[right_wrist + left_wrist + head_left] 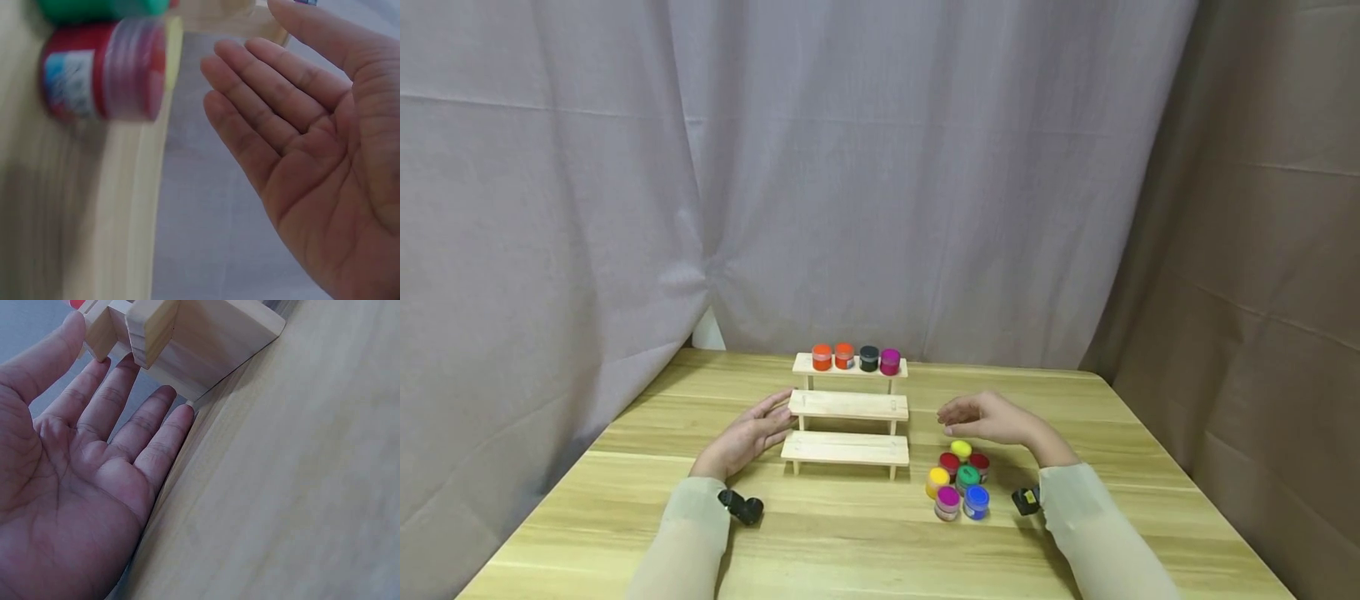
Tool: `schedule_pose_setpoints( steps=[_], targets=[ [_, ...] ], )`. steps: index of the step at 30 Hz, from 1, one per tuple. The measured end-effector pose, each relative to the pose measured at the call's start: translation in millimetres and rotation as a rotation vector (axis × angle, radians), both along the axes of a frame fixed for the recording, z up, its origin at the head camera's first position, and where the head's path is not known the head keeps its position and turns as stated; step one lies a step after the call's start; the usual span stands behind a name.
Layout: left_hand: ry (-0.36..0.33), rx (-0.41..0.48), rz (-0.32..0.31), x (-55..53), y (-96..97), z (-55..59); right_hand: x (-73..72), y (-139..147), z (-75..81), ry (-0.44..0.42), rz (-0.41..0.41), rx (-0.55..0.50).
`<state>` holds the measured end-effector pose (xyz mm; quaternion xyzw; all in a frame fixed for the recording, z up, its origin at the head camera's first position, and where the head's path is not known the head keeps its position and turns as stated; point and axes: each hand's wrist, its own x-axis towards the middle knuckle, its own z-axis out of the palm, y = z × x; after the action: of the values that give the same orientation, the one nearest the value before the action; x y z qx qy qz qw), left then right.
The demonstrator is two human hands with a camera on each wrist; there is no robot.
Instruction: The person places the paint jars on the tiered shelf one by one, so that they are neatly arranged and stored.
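A three-step wooden stand (848, 405) is in the middle of the head view. My left hand (748, 436) is at its left side, fingers extended; in the left wrist view the fingertips (182, 415) reach the wooden end, though contact is hard to tell. On the top step sit two orange paint jars (822, 358), a dark jar (868, 359) and a purple jar (891, 362). To the right of the stand, my right hand (1000, 419) hovers with loosely bent fingers, holding nothing. Just in front of it cluster several jars, among them a yellow one (961, 451) and a red one (78, 75).
The cluster also has a green jar (967, 477), an amber jar (937, 482), a magenta jar (947, 502) and a blue jar (976, 502). A wood-grain table (835, 542) bears everything. Grey curtains (910, 183) hang behind and at both sides.
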<state>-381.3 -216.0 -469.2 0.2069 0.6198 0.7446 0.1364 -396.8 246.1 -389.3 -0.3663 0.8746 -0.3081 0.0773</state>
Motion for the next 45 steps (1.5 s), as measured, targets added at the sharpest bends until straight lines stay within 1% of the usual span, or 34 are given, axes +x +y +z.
schedule_pose_setpoints(
  steps=[7, 12, 19, 26, 30, 32, 36, 42, 45],
  targets=[
    [-0.003, 0.007, -0.001, -0.7, 0.0, -3.8, 0.6, 15, -15.1, -0.071, 0.002, 0.045],
    [-0.004, 0.000, -0.001, 0.3, -0.5, -3.8, -1.4, 20, -22.8, -0.113, -0.009, 0.058],
    [-0.037, -0.011, -0.006, -2.4, -0.7, 1.5, -2.5, 26, -22.3, -0.165, -0.005, 0.068],
    [-0.056, -0.054, 0.025, -4.5, -3.9, 7.5, -6.1, 25, -22.7, -0.204, 0.003, 0.069],
    [-0.060, -0.063, 0.023, -4.9, -4.0, 9.2, -6.1, 22, -23.2, -0.203, 0.004, 0.068],
    [-0.051, -0.077, 0.014, -4.8, -3.8, 8.8, -5.4, 22, -23.6, -0.197, 0.009, 0.073],
    [-0.040, -0.104, 0.009, -4.6, -3.6, 7.2, -4.3, 22, -24.0, -0.169, 0.017, 0.085],
    [-0.035, -0.087, 0.011, -5.8, -4.2, 8.7, -7.8, 21, -20.4, -0.113, -0.016, 0.106],
    [-0.028, -0.090, 0.006, -6.0, -5.3, 10.7, -9.7, 19, -15.9, -0.100, -0.009, 0.091]
  ],
)
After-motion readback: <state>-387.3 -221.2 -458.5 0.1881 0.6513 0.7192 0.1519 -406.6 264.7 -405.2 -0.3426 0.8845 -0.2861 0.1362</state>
